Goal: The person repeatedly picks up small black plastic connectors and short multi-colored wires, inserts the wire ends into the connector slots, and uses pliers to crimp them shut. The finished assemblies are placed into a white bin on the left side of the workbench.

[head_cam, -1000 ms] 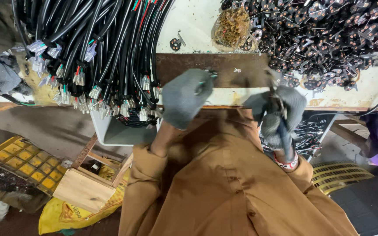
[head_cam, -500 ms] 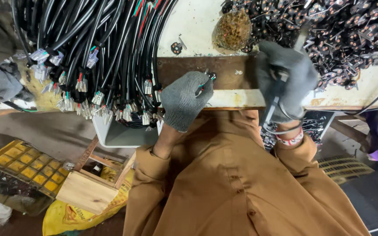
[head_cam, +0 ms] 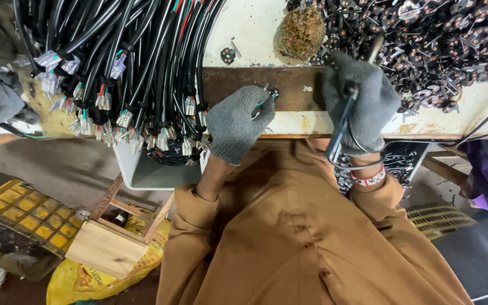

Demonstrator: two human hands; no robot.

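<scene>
— What's on the far left?

— A thick bundle of cables (head_cam: pixel 125 73): black, rubbery and round, draped over the bench (head_cam: pixel 255 22) edge. They end in stripped coloured cores with small white connectors (head_cam: pixel 105 101). A grey bin (head_cam: pixel 142 169) with smooth walls sits under them, and a plain wooden box (head_cam: pixel 108 243) lies lower down.

— And the left hand?

— The left hand (head_cam: pixel 237 121) wears a grey knitted glove. Thumb and forefinger pinch thin wire ends (head_cam: pixel 266 96), which rest on a dark, worn brown strip (head_cam: pixel 238 85) along the bench front. I'd say the step in hand is lining up those ends on the strip.

— What does the right hand have?

— The right hand (head_cam: pixel 362 99), gloved the same way, is clenched round a black lead (head_cam: pixel 340 127). The lead runs down past the wrist, just right of the wire ends. I can't tell whether the ends belong to that lead.

— What would a next move call for?

— In my judgement, a steady pinch on the fine cores and enough slack in the lead. The cores are thin and springy, and the gloves dull the touch.

— Anything beyond?

— A fuzzy brownish mound (head_cam: pixel 301 31) of small scraps sits above the strip. To the right is a heap of glossy black plug parts (head_cam: pixel 441 39) with metal pins.
</scene>
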